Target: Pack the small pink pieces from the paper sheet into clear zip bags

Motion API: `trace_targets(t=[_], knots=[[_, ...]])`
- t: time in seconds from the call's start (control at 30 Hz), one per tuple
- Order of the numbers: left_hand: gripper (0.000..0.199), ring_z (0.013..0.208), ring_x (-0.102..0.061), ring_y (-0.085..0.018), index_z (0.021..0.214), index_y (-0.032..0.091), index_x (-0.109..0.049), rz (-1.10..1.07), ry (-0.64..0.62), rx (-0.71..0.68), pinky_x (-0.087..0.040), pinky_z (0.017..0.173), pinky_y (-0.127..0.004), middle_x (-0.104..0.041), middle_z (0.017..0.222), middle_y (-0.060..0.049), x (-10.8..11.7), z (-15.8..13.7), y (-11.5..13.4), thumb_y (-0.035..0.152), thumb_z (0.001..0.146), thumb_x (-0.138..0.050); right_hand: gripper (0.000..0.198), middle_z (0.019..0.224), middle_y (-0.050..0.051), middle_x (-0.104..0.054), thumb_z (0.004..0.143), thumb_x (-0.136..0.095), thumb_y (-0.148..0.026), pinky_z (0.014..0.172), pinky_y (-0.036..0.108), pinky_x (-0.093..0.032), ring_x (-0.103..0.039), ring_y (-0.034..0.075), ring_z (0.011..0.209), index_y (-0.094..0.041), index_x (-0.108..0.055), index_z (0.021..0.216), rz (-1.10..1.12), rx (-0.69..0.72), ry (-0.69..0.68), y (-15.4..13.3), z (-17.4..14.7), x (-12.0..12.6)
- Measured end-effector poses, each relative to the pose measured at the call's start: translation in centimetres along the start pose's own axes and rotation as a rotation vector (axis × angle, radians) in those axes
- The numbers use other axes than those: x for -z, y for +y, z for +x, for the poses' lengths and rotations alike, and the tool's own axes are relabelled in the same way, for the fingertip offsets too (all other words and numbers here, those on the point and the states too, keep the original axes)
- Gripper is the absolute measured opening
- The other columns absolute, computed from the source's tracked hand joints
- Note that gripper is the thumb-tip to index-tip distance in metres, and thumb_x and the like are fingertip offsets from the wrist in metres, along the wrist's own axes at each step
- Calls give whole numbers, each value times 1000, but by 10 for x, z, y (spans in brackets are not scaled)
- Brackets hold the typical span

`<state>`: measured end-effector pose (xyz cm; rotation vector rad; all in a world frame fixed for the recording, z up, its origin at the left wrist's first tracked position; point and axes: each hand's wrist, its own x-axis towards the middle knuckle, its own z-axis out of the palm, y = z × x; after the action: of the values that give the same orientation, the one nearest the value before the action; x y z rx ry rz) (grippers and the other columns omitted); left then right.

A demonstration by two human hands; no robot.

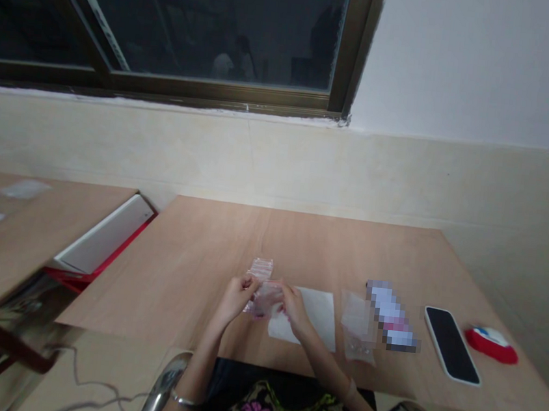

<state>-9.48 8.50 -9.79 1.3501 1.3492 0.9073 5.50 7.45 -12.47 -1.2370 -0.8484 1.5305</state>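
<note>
My left hand and my right hand each pinch an upper edge of a small clear plastic bag. Something pinkish-purple shows through the bag, too blurred to name. Beneath and behind my left fingers lies a strip of clear plastic packets, partly covered by the hand and the bag. A white sheet of paper lies on the table under my right hand and wrist. Another clear plastic bag, with small things near its lower end, rests to the right of the paper.
On the right side of the wooden table lie a pixelated phone-like object, a dark-screened phone and a red item with a white-and-blue top. A second table stands left, past a gap holding a white-and-red panel.
</note>
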Motion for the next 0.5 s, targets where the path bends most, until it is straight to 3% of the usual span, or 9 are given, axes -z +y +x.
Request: trace_targets(t=[0.1, 0.17, 0.3, 0.37, 0.43, 0.5], knots=[[36, 47, -52, -12, 65, 12, -58, 17, 61, 19, -41, 46, -22, -56, 56, -1, 13, 3, -22, 46, 74, -55, 44, 66, 5, -64, 72, -50, -55, 41, 20, -35, -55, 14, 51, -13, -65, 76, -18, -62, -63, 11, -1, -8], [35, 51, -53, -13, 67, 11, -60, 46, 107, -10, -42, 49, -22, -58, 57, -1, 16, 5, -35, 45, 74, -54, 35, 75, 6, -66, 71, -53, -48, 49, 22, -41, -59, 16, 61, -15, -65, 77, -49, -9, -70, 13, -3, -11], [35, 61, -58, -17, 72, 11, -64, 185, 232, -54, -42, 57, -25, -64, 65, -5, 13, 11, -54, 44, 77, -51, 22, 88, 5, -66, 67, -59, -33, 72, 29, -46, -59, 19, 81, -20, -66, 83, -125, 176, 143, 7, -4, -10], [35, 66, -60, -19, 79, 12, -66, 258, 289, -54, -43, 59, -26, -67, 72, -6, 11, 14, -61, 43, 78, -48, 22, 91, 4, -66, 66, -60, -29, 75, 30, -46, -59, 19, 83, -21, -65, 86, -154, 198, 200, -5, -7, -8], [35, 70, -61, -20, 86, 13, -66, 325, 303, -49, -44, 62, -27, -68, 79, -7, 11, 18, -64, 41, 80, -47, 21, 88, 4, -66, 69, -58, -30, 72, 30, -47, -59, 20, 81, -21, -66, 87, -170, 183, 118, -28, -15, -7], [33, 74, -61, -20, 91, 14, -66, 396, 288, -47, -45, 66, -28, -69, 84, -7, 13, 22, -65, 38, 79, -47, 23, 79, 4, -66, 75, -54, -34, 68, 30, -48, -60, 20, 78, -21, -68, 86, -181, 178, -52, -62, -32, -5]])
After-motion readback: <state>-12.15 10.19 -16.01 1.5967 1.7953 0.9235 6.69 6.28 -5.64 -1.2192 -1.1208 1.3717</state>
